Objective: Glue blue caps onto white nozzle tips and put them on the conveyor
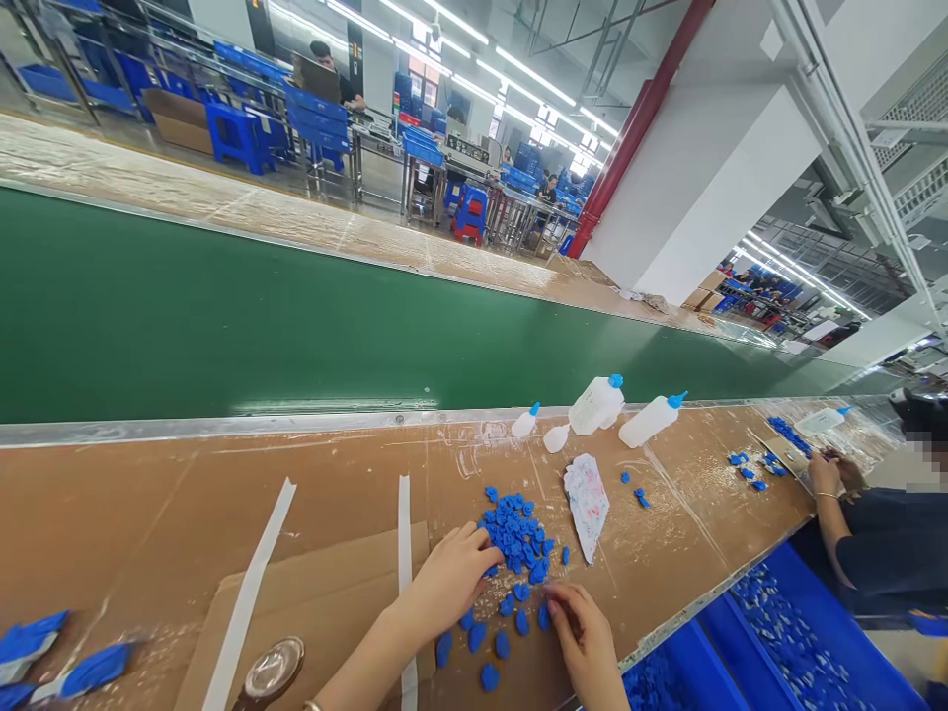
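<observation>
A heap of small blue plastic pieces (pixel 516 534) lies on the brown worktop (pixel 148 513). My left hand (pixel 449 576) rests on the heap's left edge with fingers curled over some pieces. My right hand (pixel 584 632) sits just below the heap, fingertips pinched together at a blue piece (pixel 543 614). Several blue pieces (pixel 489 647) lie in rows between my two hands. A crumpled white cloth (pixel 588 501) lies right of the heap.
White squeeze bottles with blue caps (pixel 596 403) lie by the green conveyor belt (pixel 222 316). A cardboard sheet (pixel 311 602) and white tape strips (pixel 404 538) lie at left. A co-worker's hand (pixel 824 474) works at right. Blue bins (pixel 800 632) stand below the bench.
</observation>
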The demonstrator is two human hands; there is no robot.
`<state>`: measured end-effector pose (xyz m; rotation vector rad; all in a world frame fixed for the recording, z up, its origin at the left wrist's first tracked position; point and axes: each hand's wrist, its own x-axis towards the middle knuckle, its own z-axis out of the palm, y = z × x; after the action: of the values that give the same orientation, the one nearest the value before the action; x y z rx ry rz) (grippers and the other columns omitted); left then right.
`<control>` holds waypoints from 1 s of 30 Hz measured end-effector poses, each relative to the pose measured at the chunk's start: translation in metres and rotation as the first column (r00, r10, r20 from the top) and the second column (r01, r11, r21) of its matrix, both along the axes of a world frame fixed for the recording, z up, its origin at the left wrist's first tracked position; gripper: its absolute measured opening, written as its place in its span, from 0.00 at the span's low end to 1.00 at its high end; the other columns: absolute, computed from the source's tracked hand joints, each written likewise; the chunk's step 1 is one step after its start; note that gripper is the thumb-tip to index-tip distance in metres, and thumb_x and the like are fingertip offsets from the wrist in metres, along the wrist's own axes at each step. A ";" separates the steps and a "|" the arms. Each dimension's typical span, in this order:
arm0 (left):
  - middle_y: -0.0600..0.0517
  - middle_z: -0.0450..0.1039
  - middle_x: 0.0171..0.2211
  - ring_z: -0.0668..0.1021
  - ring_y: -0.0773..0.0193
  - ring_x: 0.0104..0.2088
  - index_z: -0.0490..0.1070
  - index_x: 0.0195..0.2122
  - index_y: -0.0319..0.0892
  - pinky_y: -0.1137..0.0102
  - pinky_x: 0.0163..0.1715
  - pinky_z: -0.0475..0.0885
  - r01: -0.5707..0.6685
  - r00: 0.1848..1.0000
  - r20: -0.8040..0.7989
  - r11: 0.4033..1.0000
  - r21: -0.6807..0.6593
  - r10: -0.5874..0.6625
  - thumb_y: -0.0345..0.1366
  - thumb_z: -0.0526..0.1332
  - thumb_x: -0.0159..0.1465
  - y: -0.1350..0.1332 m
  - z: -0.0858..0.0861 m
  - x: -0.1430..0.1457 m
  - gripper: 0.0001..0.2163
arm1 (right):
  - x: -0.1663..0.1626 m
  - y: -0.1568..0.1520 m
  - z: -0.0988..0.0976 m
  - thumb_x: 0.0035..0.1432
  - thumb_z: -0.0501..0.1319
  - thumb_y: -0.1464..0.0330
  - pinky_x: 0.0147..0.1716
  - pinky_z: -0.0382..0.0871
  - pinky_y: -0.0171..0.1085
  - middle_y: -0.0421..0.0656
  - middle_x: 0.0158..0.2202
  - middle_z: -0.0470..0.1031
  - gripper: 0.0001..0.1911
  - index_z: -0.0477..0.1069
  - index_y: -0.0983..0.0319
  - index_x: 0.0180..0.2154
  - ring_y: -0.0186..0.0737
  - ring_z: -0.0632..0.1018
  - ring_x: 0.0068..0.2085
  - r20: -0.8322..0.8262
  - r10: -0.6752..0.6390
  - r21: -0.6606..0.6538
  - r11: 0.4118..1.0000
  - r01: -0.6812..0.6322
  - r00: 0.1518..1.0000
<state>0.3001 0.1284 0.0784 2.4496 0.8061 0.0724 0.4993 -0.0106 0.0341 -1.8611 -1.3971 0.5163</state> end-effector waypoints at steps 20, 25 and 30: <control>0.51 0.76 0.40 0.78 0.60 0.44 0.73 0.38 0.40 0.58 0.45 0.75 0.036 0.999 0.019 0.999 0.002 -0.036 0.37 0.61 0.66 -0.004 -0.008 0.011 0.06 | -0.023 0.023 0.014 0.59 0.59 0.59 0.32 0.73 0.37 0.45 0.32 0.79 0.14 0.81 0.57 0.35 0.42 0.79 0.31 0.049 0.104 -0.058 0.993 -0.101 0.993; 0.51 0.76 0.41 0.78 0.61 0.42 0.73 0.38 0.40 0.59 0.44 0.75 0.021 0.998 0.058 1.000 0.003 -0.021 0.37 0.60 0.66 -0.008 -0.012 0.014 0.06 | -0.020 0.012 0.009 0.61 0.56 0.51 0.29 0.73 0.37 0.47 0.30 0.81 0.22 0.81 0.58 0.34 0.43 0.80 0.29 0.026 0.075 -0.066 0.995 -0.073 0.997; 0.51 0.76 0.41 0.78 0.60 0.43 0.73 0.38 0.40 0.59 0.44 0.75 0.031 0.998 0.051 0.999 0.029 -0.033 0.37 0.60 0.66 -0.012 -0.009 0.022 0.06 | -0.019 0.006 0.006 0.61 0.55 0.50 0.28 0.72 0.37 0.48 0.30 0.80 0.24 0.81 0.60 0.34 0.43 0.79 0.29 0.011 0.041 -0.078 0.996 -0.040 0.999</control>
<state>0.3224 0.1159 0.0690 2.4757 0.7481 0.1358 0.4808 -0.0044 0.0401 -1.9036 -1.4440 0.5882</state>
